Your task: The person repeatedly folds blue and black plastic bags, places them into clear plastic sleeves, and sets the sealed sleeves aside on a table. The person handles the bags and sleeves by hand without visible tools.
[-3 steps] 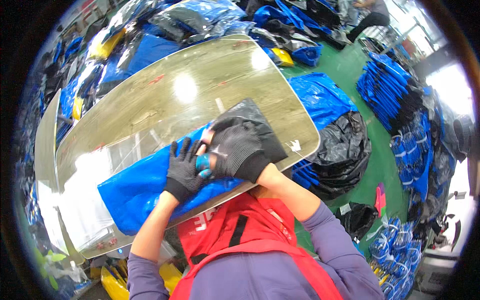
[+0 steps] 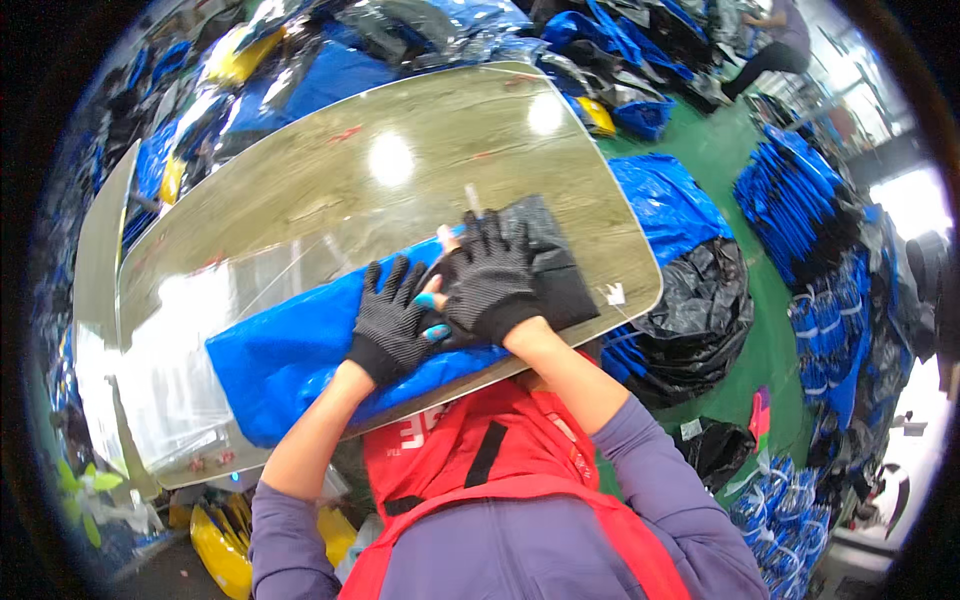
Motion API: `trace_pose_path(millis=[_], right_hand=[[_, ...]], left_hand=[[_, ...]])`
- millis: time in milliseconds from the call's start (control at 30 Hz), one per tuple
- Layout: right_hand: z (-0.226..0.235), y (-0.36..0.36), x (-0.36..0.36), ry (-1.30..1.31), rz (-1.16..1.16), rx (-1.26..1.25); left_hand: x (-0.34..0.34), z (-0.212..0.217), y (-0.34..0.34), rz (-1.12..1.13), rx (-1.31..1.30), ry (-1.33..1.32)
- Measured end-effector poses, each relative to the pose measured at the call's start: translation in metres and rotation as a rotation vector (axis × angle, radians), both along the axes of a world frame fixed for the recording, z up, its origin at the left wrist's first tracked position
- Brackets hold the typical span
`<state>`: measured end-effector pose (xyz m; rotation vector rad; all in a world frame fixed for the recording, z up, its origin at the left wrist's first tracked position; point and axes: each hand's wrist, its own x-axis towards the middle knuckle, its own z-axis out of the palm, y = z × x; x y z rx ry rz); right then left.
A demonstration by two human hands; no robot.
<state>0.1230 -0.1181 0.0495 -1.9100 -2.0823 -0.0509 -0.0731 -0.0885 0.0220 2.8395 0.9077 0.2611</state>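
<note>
A folded blue and black plastic sheet (image 2: 290, 355) lies along the near edge of a covered tabletop (image 2: 300, 170). My left hand (image 2: 392, 318), in a black ribbed glove, rests flat on its blue part with fingers spread. My right hand (image 2: 490, 278), gloved the same way, presses flat with fingers apart where the blue meets the black part (image 2: 560, 270). The thumbs nearly meet, and bare fingertips with blue bands show there. Under both palms the sheet is hidden. Clear plastic film (image 2: 180, 390) lies on the table at the left.
Piled plastic-wrapped goods (image 2: 340, 85) border the table's far side. On the green floor (image 2: 690, 140) at right stand a blue and black heap (image 2: 700, 295), a blue stack (image 2: 785, 200) and tied blue bundles (image 2: 785, 515). Yellow items (image 2: 220, 550) sit below left. Another person (image 2: 778, 45) is far right.
My right hand, curled and blurred before, now lies flatter with its fingers spread out. My left hand stays on the blue part. The whole view has shifted slightly.
</note>
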Motion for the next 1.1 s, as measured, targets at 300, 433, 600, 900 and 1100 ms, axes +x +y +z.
trace_pose_path(millis=[300,433,600,900,1100], right_hand=[[0.012,0.004,-0.054,-0.187,-0.078,-0.24],[-0.012,0.005,-0.112,-0.044,0.174,-0.309],[-0.033,0.001,-0.122,-0.014,0.081,-0.167],[-0.046,-0.022,-0.108,0.188,0.393,0.266],[-0.086,-0.062,-0.099,0.322,0.306,0.359]], left_hand=[[-0.219,-0.002,-0.006,0.969,0.281,0.293],[-0.26,-0.027,-0.009,1.27,-0.24,-0.12],[-0.275,0.005,-0.036,1.005,-0.671,-0.601],[-0.288,0.023,-0.035,0.961,-1.365,-1.166],[-0.122,0.142,-0.027,0.767,-1.156,-1.285]])
